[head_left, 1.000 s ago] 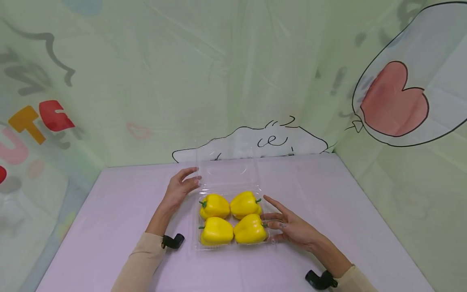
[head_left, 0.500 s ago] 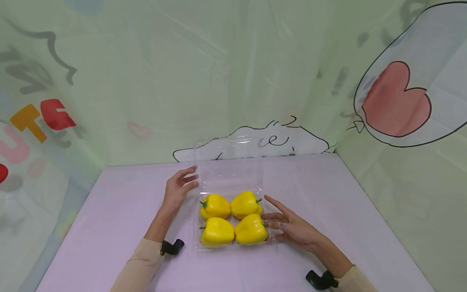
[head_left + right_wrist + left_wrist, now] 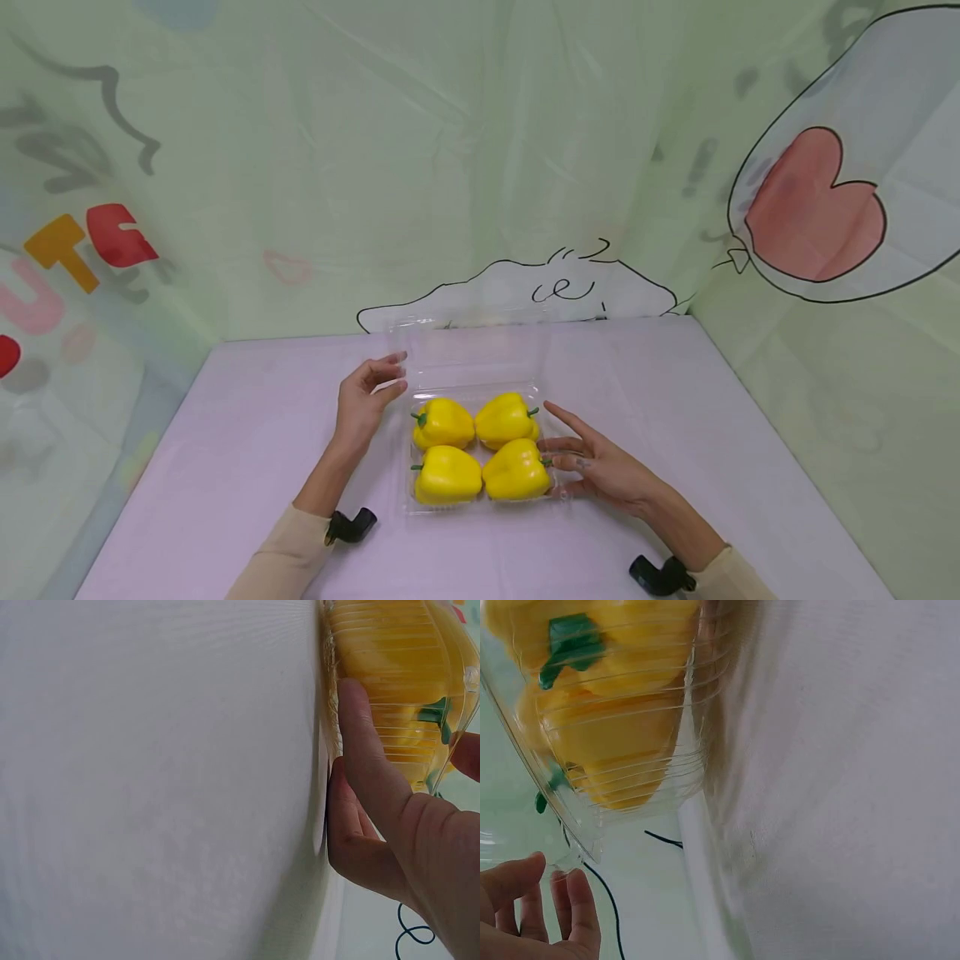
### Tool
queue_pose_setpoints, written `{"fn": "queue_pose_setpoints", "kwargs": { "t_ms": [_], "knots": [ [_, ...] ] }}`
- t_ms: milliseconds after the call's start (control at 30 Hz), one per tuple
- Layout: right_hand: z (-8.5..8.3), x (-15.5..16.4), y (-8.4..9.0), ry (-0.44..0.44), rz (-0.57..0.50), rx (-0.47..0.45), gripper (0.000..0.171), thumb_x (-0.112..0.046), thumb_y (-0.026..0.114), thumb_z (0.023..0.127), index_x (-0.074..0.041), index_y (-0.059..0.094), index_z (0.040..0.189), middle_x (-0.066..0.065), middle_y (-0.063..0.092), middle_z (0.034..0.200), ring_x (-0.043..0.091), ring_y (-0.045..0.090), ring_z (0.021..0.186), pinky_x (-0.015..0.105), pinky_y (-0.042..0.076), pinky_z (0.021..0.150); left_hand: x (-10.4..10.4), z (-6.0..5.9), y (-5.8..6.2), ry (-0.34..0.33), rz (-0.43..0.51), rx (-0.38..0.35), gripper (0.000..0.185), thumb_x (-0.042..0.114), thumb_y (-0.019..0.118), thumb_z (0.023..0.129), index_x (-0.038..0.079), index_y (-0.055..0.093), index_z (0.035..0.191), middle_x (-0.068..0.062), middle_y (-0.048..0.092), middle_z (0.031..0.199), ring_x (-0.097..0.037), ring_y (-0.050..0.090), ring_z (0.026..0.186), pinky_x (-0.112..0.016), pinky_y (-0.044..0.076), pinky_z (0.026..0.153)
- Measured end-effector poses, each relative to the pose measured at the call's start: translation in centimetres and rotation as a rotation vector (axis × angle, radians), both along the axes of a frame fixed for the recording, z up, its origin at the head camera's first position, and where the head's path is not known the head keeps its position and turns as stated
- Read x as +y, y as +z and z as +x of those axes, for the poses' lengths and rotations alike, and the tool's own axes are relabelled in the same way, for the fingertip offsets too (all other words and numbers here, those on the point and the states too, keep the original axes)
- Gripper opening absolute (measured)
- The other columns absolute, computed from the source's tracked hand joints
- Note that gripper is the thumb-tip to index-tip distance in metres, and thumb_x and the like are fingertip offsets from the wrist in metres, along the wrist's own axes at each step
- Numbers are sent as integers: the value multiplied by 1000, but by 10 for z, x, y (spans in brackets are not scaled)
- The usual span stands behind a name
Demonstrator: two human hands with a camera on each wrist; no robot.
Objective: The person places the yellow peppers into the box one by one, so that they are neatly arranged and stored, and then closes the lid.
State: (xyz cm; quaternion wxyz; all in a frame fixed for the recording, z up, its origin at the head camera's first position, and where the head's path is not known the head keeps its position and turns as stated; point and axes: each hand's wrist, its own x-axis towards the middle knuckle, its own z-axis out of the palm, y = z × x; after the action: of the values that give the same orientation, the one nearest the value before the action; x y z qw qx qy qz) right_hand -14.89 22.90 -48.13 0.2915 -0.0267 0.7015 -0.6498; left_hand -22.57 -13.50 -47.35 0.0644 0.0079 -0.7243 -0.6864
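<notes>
Several yellow bell peppers (image 3: 447, 474) with green stems sit in two rows inside a clear plastic clamshell container (image 3: 480, 510) on the table. Its clear lid (image 3: 472, 354) stands raised at the back, leaning away from the peppers. At the lid's left edge my left hand (image 3: 363, 404) pinches the plastic between thumb and fingertips; the left wrist view shows this near the hinge corner. My right hand (image 3: 607, 471) rests against the container's right wall with fingers mostly straight. In the right wrist view a finger (image 3: 364, 735) lies along the ribbed wall.
A pale lilac cloth covers the table (image 3: 645, 400). A light green printed curtain (image 3: 450, 167) hangs behind and at both sides. A black camera mount sits on each wrist, the left one (image 3: 351, 526) near the container's front left.
The lid has tipped, its upper edge sitting lower now than half a second ago. My left hand has shifted slightly down with it. My right hand and the peppers stay put.
</notes>
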Motion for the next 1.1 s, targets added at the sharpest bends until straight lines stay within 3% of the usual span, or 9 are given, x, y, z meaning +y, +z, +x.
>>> {"fn": "queue_pose_setpoints", "kwargs": {
  "t_ms": [267,433,533,700,933,1100],
  "knots": [
    [-1,-1,-1,-3,0,5,88,-8,62,104,-33,12,171,35,36,162,34,58,136,49,64,95,-4,15,2,28,-99,-13,15,-12,70,92,-9,71,107,-18,72,125,-16,68,112,-11,57,88],
    [-1,-1,-1,-2,-6,2,89,-9,63,103,-33,11,172,35,36,162,32,59,135,49,64,95,-10,29,5,-6,-196,-67,17,-1,60,101,-3,74,111,-14,69,142,-25,65,126,-13,57,92],
    [-1,-1,-1,2,-13,-2,91,-10,64,103,-32,10,172,36,35,162,31,60,133,49,64,95,-15,39,9,-60,-235,-125,23,8,54,107,2,73,118,-11,66,148,-28,62,132,-25,58,100],
    [-1,-1,-1,-3,-19,-7,92,-9,65,103,-26,7,172,35,36,162,28,64,127,47,64,95,-23,55,15,-195,-227,-231,35,22,49,111,4,65,137,-13,58,157,-34,57,141,-49,53,115],
    [-1,0,-2,-7,-36,-22,90,-6,62,103,-26,7,172,36,33,164,28,67,120,48,64,95,-38,73,22,-503,-258,-315,63,33,46,107,13,34,166,-18,30,174,-44,39,156,-60,39,124],
    [0,2,-2,-3,-1,11,86,0,53,103,-30,10,172,37,30,163,28,62,122,41,64,89,-44,77,19,-678,-276,-341,79,33,54,102,19,18,171,-22,24,175,-45,45,150,-66,40,120]
  ]
}}
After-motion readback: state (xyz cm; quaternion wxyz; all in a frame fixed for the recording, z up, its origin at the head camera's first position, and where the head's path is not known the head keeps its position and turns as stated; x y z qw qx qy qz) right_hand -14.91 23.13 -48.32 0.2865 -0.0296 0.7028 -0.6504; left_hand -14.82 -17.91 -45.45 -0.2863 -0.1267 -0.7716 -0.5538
